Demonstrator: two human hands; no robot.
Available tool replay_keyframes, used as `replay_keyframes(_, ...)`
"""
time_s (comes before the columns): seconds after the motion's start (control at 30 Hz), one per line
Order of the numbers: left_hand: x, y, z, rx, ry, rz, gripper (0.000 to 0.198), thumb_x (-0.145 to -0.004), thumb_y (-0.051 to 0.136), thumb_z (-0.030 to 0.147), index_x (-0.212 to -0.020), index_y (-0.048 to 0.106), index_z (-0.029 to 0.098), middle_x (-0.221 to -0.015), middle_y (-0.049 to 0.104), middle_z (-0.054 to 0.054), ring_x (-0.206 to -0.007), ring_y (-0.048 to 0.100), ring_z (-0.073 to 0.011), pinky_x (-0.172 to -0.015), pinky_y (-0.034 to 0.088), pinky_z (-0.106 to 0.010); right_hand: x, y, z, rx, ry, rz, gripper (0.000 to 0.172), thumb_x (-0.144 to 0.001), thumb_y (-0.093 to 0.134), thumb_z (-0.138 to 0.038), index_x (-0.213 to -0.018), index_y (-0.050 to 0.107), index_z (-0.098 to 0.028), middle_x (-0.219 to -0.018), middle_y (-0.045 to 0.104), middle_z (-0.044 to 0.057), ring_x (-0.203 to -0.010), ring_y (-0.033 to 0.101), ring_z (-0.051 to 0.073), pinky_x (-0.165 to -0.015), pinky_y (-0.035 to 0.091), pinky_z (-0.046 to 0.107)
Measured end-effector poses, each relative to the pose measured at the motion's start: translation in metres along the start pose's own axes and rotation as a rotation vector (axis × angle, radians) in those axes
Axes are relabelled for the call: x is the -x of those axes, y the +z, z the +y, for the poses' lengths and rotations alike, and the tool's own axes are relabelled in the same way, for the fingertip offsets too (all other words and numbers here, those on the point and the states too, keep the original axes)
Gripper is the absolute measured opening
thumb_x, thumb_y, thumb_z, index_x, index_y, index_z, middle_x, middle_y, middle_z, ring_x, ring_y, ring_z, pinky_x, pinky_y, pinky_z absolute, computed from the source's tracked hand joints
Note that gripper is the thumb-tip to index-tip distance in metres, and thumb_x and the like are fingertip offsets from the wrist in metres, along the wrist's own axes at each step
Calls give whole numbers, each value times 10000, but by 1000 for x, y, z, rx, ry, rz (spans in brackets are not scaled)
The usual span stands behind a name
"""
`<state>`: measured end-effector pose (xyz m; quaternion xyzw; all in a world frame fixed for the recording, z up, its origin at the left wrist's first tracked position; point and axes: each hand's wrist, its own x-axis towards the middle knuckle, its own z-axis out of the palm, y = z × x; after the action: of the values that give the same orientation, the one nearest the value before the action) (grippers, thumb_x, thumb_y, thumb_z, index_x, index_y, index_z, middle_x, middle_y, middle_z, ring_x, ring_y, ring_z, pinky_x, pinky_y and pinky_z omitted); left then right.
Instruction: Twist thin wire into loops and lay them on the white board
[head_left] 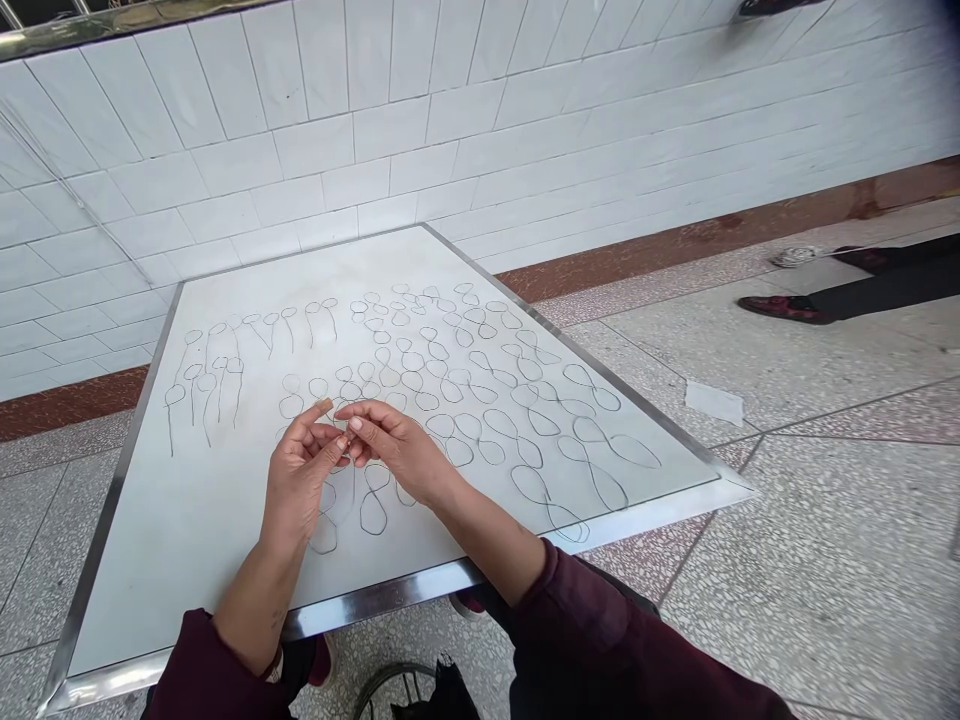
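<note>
My left hand [304, 470] and my right hand [397, 448] meet above the near middle of a white-topped table [225, 540]. Thumb and fingers of each are pinched together at the fingertips. A thin wire [354, 485] seems to hang down from between them; most of it is hidden by the fingers. Just below the hands lies a dark wire bent into a figure eight [372, 492]. Many more figure-eight wires [589, 458] are spread over the middle and right of the tabletop. At the left, several wires with one small loop and a straight tail [171, 430] lie in rows.
A metal rim [382, 598] edges the table, which stands against a white tiled wall [315, 150]. On the speckled floor to the right lie a white paper-like piece [714, 402] and another person's legs and shoes [784, 308]. A round-framed stool [397, 685] shows below the near edge.
</note>
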<state>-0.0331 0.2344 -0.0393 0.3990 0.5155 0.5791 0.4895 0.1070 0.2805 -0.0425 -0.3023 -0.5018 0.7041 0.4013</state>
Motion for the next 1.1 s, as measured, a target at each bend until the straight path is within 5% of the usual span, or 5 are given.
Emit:
replay_keyframes(0.63,2,1,4,-23,-28,-37,410,-777,709,300,-1180,656,249,-807,613,7,-749,614,-142,-685,533,-295,0,-1,0,124,18,66,239,-839,645,-414,-977,671,-221,-667,521,-47,-509,392,69,-469,327,226)
replay_keyframes(0.9,3,-2,3,-65,-33,-34,415,-781,714,316,-1185,655,241,-793,609,3,-762,621,-151,-683,532,-292,-1,-1,1,161,7,91,206,-826,652,-393,-955,662,-234,-689,533,-47,-521,395,72,-479,339,226)
replay_keyframes(1.1,4,-1,5,-40,35,89,428,-772,729,292,-1187,651,226,-754,612,12,-717,603,-131,-686,518,-281,0,-2,1,156,11,56,260,-881,580,-483,-921,579,-226,-822,613,-20,-540,458,77,-483,360,233)
